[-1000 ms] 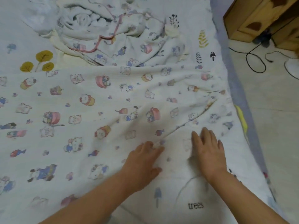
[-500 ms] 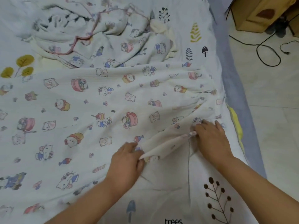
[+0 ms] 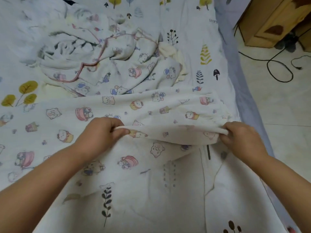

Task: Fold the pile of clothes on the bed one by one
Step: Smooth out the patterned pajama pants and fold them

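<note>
Both hands are clamped on the near edge of the printed cloth (image 3: 168, 106), which lies spread flat across the bed (image 3: 185, 199). Left hand (image 3: 104, 132) has its fingers curled round the hem, thumb underneath, at the middle of the view. Right hand (image 3: 240, 137) pinches the same hem further right, near the bed's right side. Between them the edge is lifted off the sheet and pulled fairly taut, while the rest of the cloth lies flat toward the far side and out to the left.

I'd judge this the start of a fold on this one piece. The next move seems to call for carrying the held edge across and laying it square on the cloth.

Beyond the cloth, further off, the pile (image 3: 101, 64) waits crumpled and unfolded.
</note>
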Motion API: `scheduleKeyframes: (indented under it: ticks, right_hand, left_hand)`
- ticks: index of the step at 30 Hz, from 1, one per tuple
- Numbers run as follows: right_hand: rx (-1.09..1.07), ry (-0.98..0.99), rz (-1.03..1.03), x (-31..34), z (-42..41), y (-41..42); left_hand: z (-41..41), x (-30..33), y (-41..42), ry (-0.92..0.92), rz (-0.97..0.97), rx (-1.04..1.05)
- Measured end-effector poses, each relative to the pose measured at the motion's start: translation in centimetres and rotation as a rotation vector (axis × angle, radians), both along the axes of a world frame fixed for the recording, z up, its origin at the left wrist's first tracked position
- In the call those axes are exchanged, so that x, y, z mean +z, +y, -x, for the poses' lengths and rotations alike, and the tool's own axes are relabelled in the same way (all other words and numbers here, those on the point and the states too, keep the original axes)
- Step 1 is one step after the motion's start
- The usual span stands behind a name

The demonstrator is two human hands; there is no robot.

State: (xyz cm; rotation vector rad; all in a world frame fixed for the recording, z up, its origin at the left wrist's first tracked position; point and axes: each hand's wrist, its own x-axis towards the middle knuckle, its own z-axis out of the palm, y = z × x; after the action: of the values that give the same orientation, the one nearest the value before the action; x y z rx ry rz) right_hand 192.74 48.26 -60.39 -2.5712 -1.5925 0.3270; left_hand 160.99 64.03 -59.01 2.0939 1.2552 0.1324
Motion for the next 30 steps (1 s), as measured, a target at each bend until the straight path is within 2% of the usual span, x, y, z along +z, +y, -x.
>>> scheduleKeyframes:
  ticks: [3, 6, 9, 11, 14, 15, 20, 22, 27, 30]
  right_hand:
    - [-0.204, 0.224, -0.181, 1.1, -1.4, 3.7]
    - [-0.318, 0.299, -0.353, 2.0, -2.5, 8.2]
    - [-0.391, 0.337, -0.436, 1.5, -3.3, 12.2]
    - [-0.42, 0.36, -0.296, 0.1, -3.6, 13.6]
    - [-0.437, 0.31, 0.113, -3.0, -3.5, 13.8]
    - [-0.425, 0.258, 0.167, -3.9, -3.4, 13.5]
    - [-0.568, 0.078, 0.036, -5.1, -4.2, 12.2]
    - [-0.612, 0.031, 0.082, -5.3, -4.6, 12.1]
    - [-0.593, -0.016, 0.215, -6.0, -3.7, 12.0]
    - [-0.566, 0.083, 0.201, -5.9, -3.9, 11.5]
  left_hand:
    - [-0.2, 0.2, 2.8, -0.048, 0.082, -0.014]
    - [-0.5, 0.0, 5.8, -0.021, 0.149, -0.031]
    - [-1.5, -1.7, 8.3, 0.078, -0.055, -0.012]
    - [-2.4, -3.1, 9.4, 0.108, -0.218, 0.033]
    - [-3.3, -5.6, 9.9, 0.227, -0.288, -0.029]
    - [-3.5, -6.3, 9.8, 0.252, -0.319, -0.068]
    - [-3.7, -7.1, 9.7, 0.089, -0.543, -0.066]
    - [-4.3, -7.0, 9.8, 0.052, -0.604, -0.071]
    - [-6.5, -8.3, 10.6, 0.158, -0.488, -0.114]
    - [-6.7, -8.6, 10.7, 0.173, -0.45, -0.109]
